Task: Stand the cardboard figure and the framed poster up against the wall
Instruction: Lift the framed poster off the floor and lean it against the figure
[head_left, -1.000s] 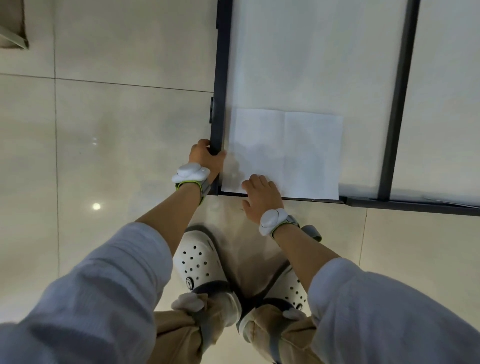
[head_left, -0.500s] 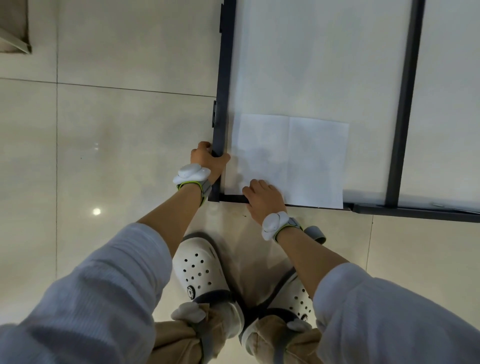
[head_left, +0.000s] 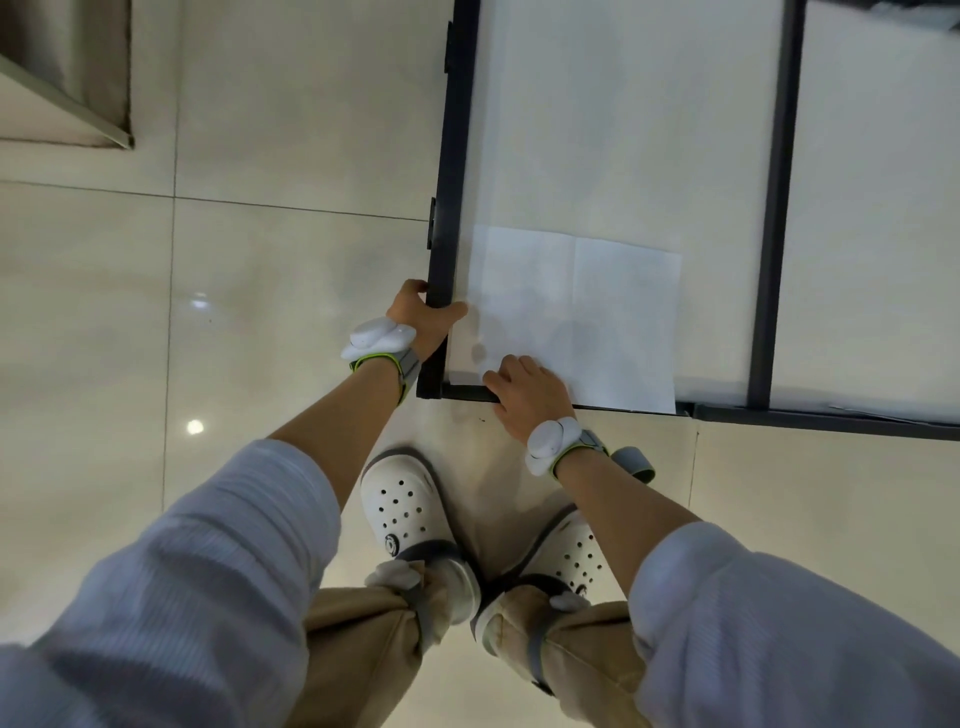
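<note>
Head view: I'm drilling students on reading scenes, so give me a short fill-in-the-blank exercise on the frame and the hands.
1. The left hand grips the frame's ____ bar near its corner.
2. The right hand holds the frame's ____ bar.
3. A creased sheet of ____ paper lies inside the frame's near corner.
4. Both feet wear white ____.

Missing words: side; bottom; white; clogs
</note>
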